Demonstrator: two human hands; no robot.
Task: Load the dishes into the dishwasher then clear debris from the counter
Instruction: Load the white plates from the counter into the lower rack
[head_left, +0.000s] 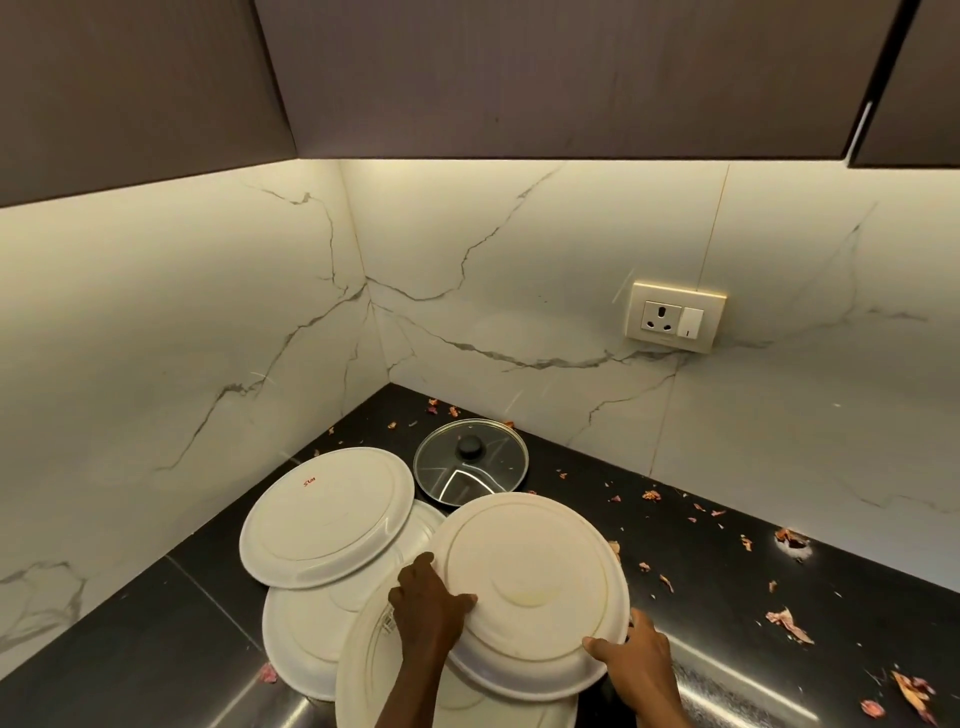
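Currently left hand (430, 605) grips the top white plate (535, 582) at its left rim, right hand (641, 662) pinches its near-right rim; reddish scraps (787, 623) litter the black worktop (156, 623), glass lid (470, 462) behind

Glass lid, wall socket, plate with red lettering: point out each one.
Glass lid (470, 449), head view, black knob.
Wall socket (661, 316), head view, socket face.
Plate with red lettering (327, 517), head view, centre.

Red print on plate (322, 519), illegible
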